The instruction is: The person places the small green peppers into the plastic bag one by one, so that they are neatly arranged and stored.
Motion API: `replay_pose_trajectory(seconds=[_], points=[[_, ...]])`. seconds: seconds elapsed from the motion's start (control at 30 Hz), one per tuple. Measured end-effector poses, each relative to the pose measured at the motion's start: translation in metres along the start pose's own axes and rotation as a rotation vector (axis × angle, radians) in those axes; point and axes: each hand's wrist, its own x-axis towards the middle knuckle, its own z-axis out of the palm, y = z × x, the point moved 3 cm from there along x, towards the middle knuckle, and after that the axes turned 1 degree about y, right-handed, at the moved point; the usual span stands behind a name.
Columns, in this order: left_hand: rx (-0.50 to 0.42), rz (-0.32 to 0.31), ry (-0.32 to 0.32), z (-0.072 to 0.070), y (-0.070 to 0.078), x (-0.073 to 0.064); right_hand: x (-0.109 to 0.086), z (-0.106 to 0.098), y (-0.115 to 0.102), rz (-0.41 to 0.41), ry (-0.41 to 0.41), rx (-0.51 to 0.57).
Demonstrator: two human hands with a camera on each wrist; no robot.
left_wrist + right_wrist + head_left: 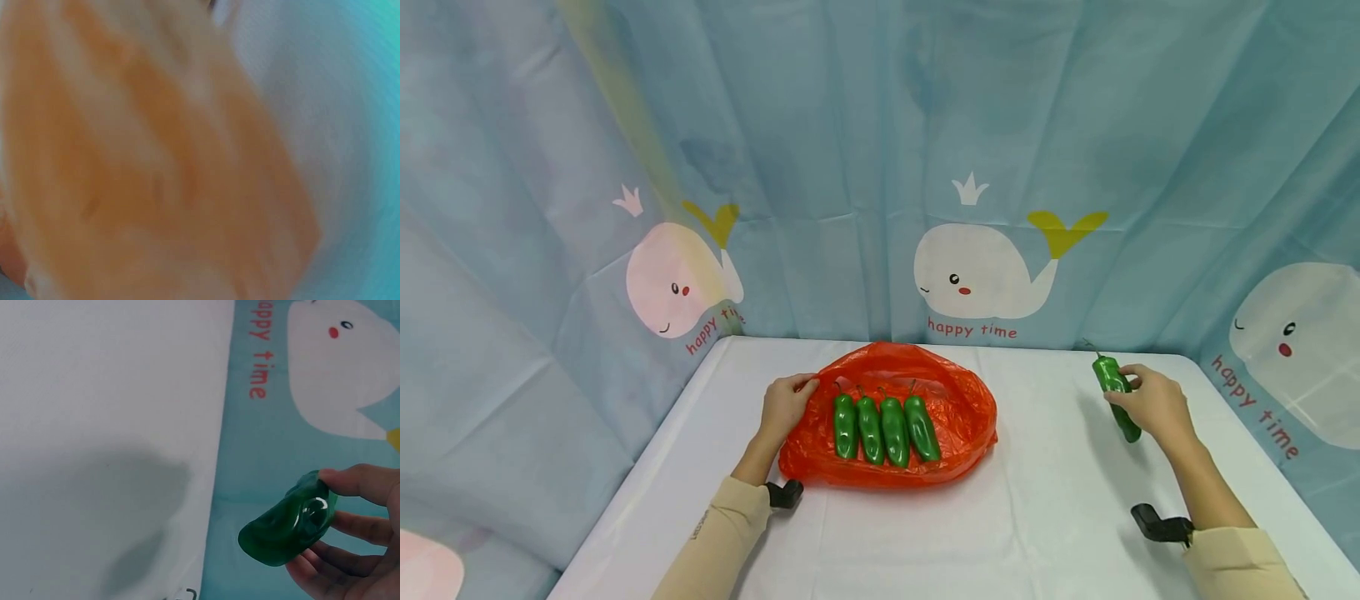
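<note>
Several green peppers (pixel 894 432) lie side by side, stems toward the back, in an opened red plastic bag (pixel 955 462) on the white table. My left hand (pixel 784 406) pinches the bag's left rim between thumb and fingers. In the left wrist view that hand (pixel 156 162) fills most of the picture, blurred. Over the table's right side my right hand (pixel 1156 404) grips another green pepper (pixel 1110 377) by its side, stem pointing to the back left. The right wrist view shows thumb and fingers round this glossy pepper (pixel 284 531), raised above its shadow on the table.
A white cloth covers the table (pixel 1045 517). Behind it and at both sides hangs a blue curtain (pixel 865 167) printed with whales and "happy time". A black camera mount sits at each wrist, by the beige sleeves (pixel 722 533).
</note>
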Motion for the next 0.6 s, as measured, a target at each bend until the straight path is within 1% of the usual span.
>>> replay_pose_trajectory(seconds=[0.4, 0.6], points=[[-0.006, -0.001, 0.004, -0.001, 0.0, -0.001, -0.001, -0.006, -0.017, -0.007, -0.036, 0.069], [-0.004, 0.004, 0.005, -0.001, 0.0, -0.001, -0.001, -0.008, -0.025, -0.03, -0.026, 0.087]])
